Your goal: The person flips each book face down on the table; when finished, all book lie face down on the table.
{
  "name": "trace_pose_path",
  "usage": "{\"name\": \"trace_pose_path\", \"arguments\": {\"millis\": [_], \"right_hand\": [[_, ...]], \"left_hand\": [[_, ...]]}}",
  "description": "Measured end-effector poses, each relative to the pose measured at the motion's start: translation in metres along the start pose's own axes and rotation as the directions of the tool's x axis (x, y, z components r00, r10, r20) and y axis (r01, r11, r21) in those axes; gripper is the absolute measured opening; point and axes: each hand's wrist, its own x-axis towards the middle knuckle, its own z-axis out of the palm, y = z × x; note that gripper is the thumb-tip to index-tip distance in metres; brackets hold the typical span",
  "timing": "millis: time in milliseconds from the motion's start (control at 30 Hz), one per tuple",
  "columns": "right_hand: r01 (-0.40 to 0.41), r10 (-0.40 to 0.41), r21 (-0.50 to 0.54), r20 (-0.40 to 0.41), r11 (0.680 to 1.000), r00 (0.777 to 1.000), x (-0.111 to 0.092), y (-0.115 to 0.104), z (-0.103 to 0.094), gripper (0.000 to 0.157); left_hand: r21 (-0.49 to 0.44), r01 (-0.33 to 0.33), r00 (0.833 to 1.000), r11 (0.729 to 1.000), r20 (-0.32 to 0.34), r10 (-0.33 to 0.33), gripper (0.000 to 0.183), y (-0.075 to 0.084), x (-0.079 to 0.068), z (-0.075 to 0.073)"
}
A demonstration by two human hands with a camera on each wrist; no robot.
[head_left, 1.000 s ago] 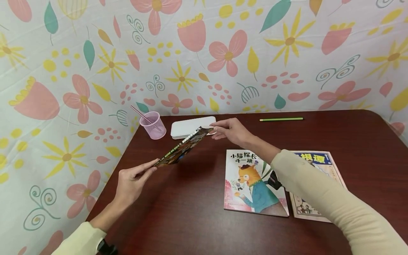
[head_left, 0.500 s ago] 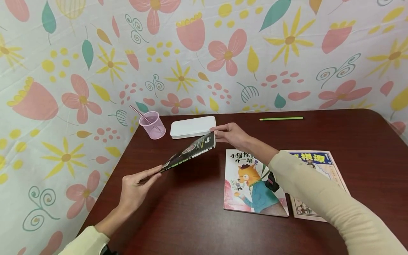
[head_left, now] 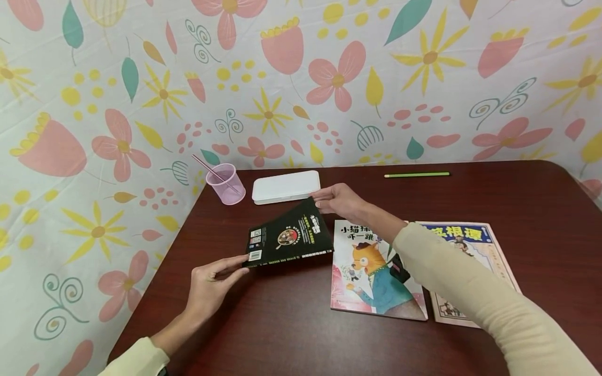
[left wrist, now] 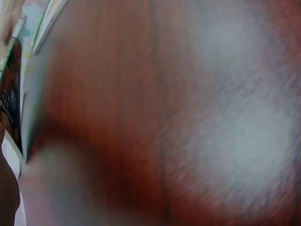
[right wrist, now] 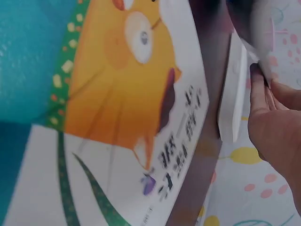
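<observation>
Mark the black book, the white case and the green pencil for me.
Black book (head_left: 288, 236), head view: printed cover.
White case (head_left: 286, 186), head view: flat top.
Green pencil (head_left: 417, 175), head view: middle of shaft.

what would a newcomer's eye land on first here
Probably the thin black rectangular book, gripped at opposite corners by the left hand and right hand near the middle of the head view. Next, likely, the flat white book with an orange animal in blue, lying right of it on the dark reddish-brown table. Behind everything is a white backdrop with pink and yellow flowers.
</observation>
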Motion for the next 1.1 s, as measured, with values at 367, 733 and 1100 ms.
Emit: {"name": "trace_pose_path", "arguments": {"millis": [367,733,1100], "right_hand": [[0.025,-0.028,-0.071,-0.035,0.997,0.999,0.003,0.008,0.006,0.037],[0.098,-0.121,-0.290,-0.061,0.952,0.991,0.007,0.012,0.009,0.034],[0.058,-0.174,-0.509,-0.184,0.859,0.967,0.009,0.018,0.019,0.030]], "left_hand": [[0.071,-0.022,0.999,0.997,0.039,0.019,0.027,-0.007,-0.013,0.015],[0.252,-0.142,0.989,0.957,0.087,0.123,0.031,-0.009,-0.021,0.022],[0.317,-0.198,0.978,0.928,0.126,0.166,0.032,-0.010,-0.024,0.023]]}}
